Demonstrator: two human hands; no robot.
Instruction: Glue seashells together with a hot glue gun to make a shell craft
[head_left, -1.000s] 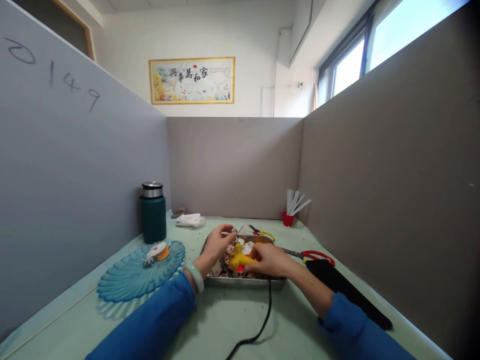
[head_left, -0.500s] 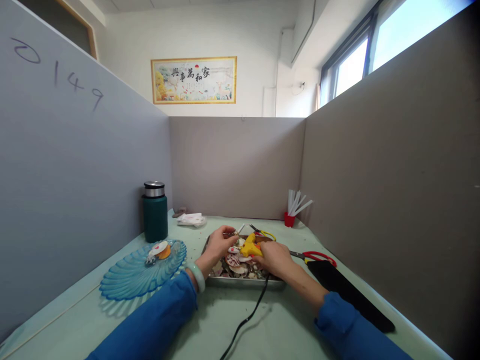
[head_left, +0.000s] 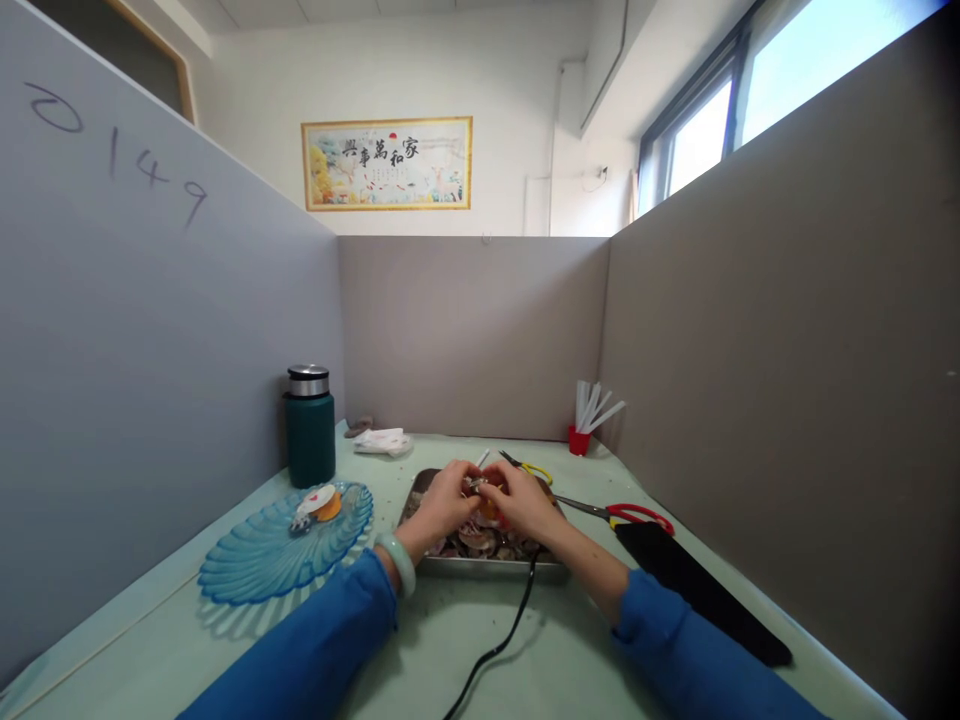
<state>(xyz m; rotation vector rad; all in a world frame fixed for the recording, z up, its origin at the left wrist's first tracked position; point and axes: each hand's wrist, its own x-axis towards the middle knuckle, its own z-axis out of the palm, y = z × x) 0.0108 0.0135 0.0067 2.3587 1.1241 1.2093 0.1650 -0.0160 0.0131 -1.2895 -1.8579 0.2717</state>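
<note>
Above a metal tray [head_left: 480, 569] of seashells [head_left: 478, 543], my two hands meet fingertip to fingertip. My left hand [head_left: 448, 502] is closed in a pinch at a small pale piece [head_left: 474, 485], whose kind is too small to make out. From the other side, the fingers of my right hand [head_left: 527, 502] close on the same spot. Beneath my right hand, a yellow-orange glue gun [head_left: 491, 511] lies on the shells, mostly covered. Its white glue stick [head_left: 483, 458] pokes up behind my fingers, and its black cord [head_left: 491, 652] runs toward me.
At left, a blue scalloped glass plate [head_left: 255, 575] bears a small shell piece [head_left: 322, 502]. Behind it stands a green bottle [head_left: 310, 440]. To the right lie red-handled scissors [head_left: 637, 517] and a black strip [head_left: 705, 595]. A red cup [head_left: 578, 441] holds white sticks. Partitions enclose the table.
My right hand has let go of the glue gun, now lying on the shells, and moved left to meet my left hand. The left hand has shifted slightly right.
</note>
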